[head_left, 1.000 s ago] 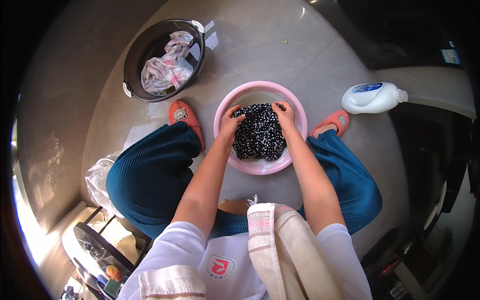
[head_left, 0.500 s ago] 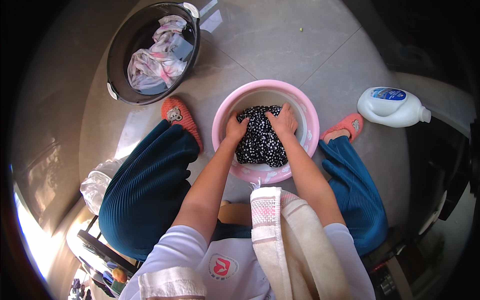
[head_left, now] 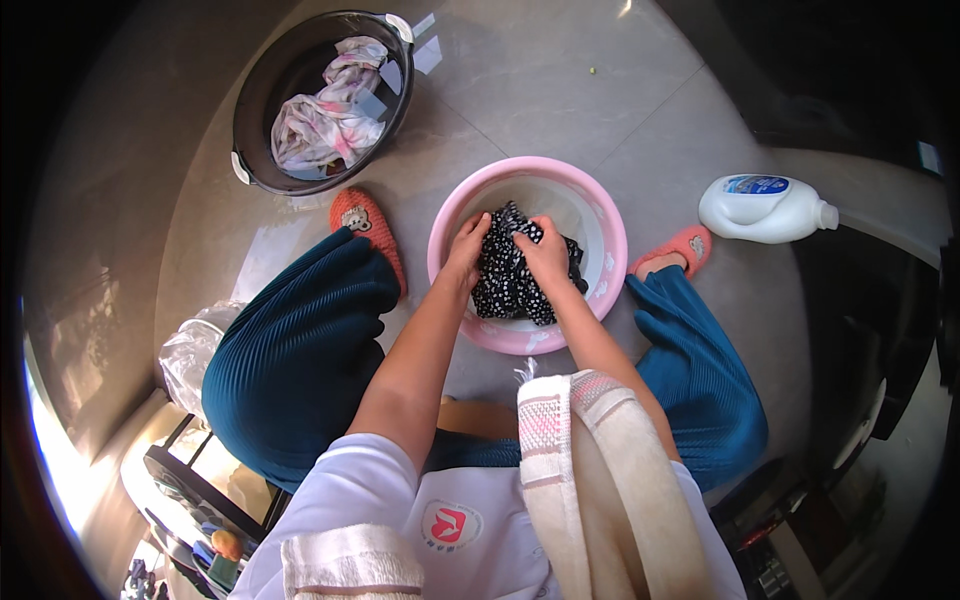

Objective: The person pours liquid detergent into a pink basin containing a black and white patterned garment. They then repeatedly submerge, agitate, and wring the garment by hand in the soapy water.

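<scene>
Head view: black cloth (head_left: 510, 285) between hands (head_left: 467, 246) (head_left: 546, 256), perhaps partly beneath.

Thin seams (head_left: 650, 118) cross a gray tiled floor (head_left: 520, 80), its sheen broken by pale patches of light (head_left: 428, 55). A smooth gray surface (head_left: 110, 200) rises to the floor's left, with white glare (head_left: 55, 450) and a dark-framed stand (head_left: 200, 490) at its near left corner, while glossy black panels (head_left: 830, 90) and a lighter ledge (head_left: 850, 165) flank the floor's right side.
</scene>
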Available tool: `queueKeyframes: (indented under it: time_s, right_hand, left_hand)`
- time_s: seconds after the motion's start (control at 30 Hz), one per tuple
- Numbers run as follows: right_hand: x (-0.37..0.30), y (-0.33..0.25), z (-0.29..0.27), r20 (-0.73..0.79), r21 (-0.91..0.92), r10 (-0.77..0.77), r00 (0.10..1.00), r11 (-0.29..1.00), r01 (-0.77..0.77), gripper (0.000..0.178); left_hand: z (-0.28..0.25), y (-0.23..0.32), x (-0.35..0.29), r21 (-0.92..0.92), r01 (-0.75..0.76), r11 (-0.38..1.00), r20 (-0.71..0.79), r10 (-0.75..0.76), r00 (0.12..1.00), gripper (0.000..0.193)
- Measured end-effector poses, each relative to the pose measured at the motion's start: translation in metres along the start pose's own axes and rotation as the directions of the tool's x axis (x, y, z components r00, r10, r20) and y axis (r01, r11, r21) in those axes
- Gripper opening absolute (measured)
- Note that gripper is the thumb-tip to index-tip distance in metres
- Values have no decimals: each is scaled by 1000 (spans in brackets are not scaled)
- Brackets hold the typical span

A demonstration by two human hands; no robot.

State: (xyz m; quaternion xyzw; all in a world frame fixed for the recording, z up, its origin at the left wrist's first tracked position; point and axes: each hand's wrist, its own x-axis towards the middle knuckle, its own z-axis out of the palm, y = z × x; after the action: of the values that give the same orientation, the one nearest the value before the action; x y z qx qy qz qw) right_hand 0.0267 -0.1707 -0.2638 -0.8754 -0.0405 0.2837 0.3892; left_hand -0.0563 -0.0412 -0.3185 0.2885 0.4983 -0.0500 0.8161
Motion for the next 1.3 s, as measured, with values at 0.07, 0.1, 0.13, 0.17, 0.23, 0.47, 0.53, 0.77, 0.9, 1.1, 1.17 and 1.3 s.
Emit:
queueKeyframes:
  time_s: [0.07, 0.1, 0.13, 0.17, 0.23, 0.47, 0.53, 0.77, 0.9, 1.1, 1.17, 1.3]
  right_hand:
    - [-30, -15, -2, 68, 105, -30, 997, 994, 22, 36]
    - [-46, -24, -3, 88, 140, -84, 993, 988, 71, 36]
    - [-63, -34, -2, 85, 171, -113, 990, 981, 97, 35]
    - [-78, -45, -1, 77, 210, -161, 984, 967, 142, 34]
    - [-107, -64, -1, 51, 208, -265, 963, 946, 250, 32]
    - [-143, -93, -32, -184, -196, -524, 831, 848, 492, 33]
    - [-138, -94, -43, -190, -304, -526, 829, 834, 460, 30]
    - [-103, -99, -82, -377, -428, -382, 844, 880, 207, 32]
    - [-125, -107, -93, -285, -225, -316, 905, 940, 258, 39]
    - [-193, -108, -78, -126, -182, -569, 813, 818, 545, 27]
    - [-184, -104, -79, -213, -230, -597, 774, 800, 554, 26]
    - [-135, -83, -96, -401, -283, -339, 851, 929, 236, 34]
  left_hand:
    - [7, 1, -11, -92, -14, 996, 22, 16, 1000, 61]
    - [9, 0, -16, -140, -28, 990, 34, 33, 999, 60]
    - [11, -1, -18, -200, -21, 980, 59, 34, 998, 57]
    - [12, -3, -22, -235, -46, 971, 61, 62, 996, 51]
    - [12, -4, -24, -199, -20, 980, 198, 60, 978, 74]
    - [33, -20, -60, -304, 105, 947, 214, -39, 976, 40]
    - [45, -20, -76, -310, 28, 950, 181, 30, 983, 41]
    - [77, -3, -129, -173, -11, 985, 60, 22, 998, 42]
    - [79, 2, -145, -112, -73, 991, 86, 82, 993, 59]
    - [59, 20, -145, -158, 277, 948, 707, -87, 702, 52]
    - [77, 4, -150, -210, 13, 978, 237, 38, 971, 55]
    - [89, -13, -165, -26, -48, 998, 81, 50, 995, 38]
